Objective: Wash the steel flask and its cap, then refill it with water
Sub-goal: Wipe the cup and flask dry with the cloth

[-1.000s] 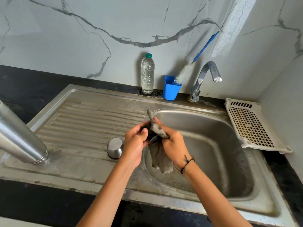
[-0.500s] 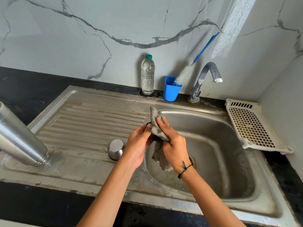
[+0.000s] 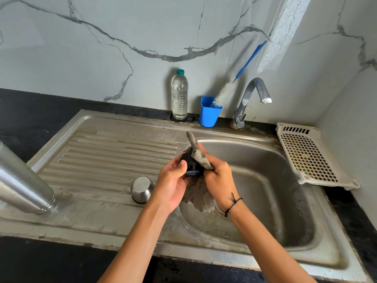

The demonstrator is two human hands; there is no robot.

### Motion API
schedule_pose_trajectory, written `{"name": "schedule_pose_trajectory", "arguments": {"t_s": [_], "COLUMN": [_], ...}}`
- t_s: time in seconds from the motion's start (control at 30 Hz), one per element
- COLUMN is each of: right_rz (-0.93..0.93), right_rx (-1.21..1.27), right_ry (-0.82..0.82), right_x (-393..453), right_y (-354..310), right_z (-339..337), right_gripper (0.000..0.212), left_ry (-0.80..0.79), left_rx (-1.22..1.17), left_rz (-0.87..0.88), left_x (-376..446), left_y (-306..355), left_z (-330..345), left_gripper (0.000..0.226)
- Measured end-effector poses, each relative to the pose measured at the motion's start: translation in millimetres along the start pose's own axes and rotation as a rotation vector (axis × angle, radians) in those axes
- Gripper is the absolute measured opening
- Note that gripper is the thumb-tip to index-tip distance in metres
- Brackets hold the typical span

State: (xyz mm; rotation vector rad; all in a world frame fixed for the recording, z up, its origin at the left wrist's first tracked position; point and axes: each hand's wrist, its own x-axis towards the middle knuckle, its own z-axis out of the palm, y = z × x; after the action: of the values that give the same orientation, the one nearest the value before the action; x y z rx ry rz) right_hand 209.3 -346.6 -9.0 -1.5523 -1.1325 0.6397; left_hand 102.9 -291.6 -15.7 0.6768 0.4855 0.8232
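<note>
Left hand (image 3: pixel 173 180) gripped the black stopper (image 3: pixel 190 165) over the sink (image 3: pixel 265 152) edge; right hand (image 3: pixel 220 178) clutched a grey cloth (image 3: pixel 199 155) against it. Flask (image 3: pixel 24 184) stood inverted on the drainboard, steel cap (image 3: pixel 142 189) beside.

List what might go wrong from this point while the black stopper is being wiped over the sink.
1. The left hand holds the black stopper over the basin edge; if wet, it may slip into the sink.
2. The steel flask stands mouth-down on the drainboard near the hands; a stray elbow could topple it.
3. The grey cloth looks dirty and may smear grime.
</note>
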Motion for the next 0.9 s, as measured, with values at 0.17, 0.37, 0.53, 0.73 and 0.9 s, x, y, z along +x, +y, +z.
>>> {"name": "schedule_pose_trajectory", "arguments": {"t_s": [0.17, 0.37, 0.53, 0.73, 0.9], "right_rz": [-0.165, -0.200, -0.207, -0.254, -0.124], "right_rx": [-0.168, -0.185, -0.118, -0.071, 0.084], "right_ry": [0.095, 0.138, 0.139, 0.143, 0.061], "right_x": [-21, -23, -27, -21, -12], "right_y": [-3, 0, 0, 4, -2], "right_z": [11, 14, 17, 15, 6], "right_gripper": [0.077, 0.076, 0.080, 0.079, 0.074], "left_ry": [0.085, 0.210, 0.166, 0.070, 0.027], "left_rx": [0.230, 0.359, 0.389, 0.205, 0.148], "left_rz": [-0.019, 0.025, 0.028, 0.032, 0.049], "left_x": [4, 8, 6, 0, -5], "left_y": [3, 4, 7, 7, 6], "left_z": [-1, 1, 1, 5, 2], "left_gripper": [0.019, 0.024, 0.018, 0.015, 0.024]}}
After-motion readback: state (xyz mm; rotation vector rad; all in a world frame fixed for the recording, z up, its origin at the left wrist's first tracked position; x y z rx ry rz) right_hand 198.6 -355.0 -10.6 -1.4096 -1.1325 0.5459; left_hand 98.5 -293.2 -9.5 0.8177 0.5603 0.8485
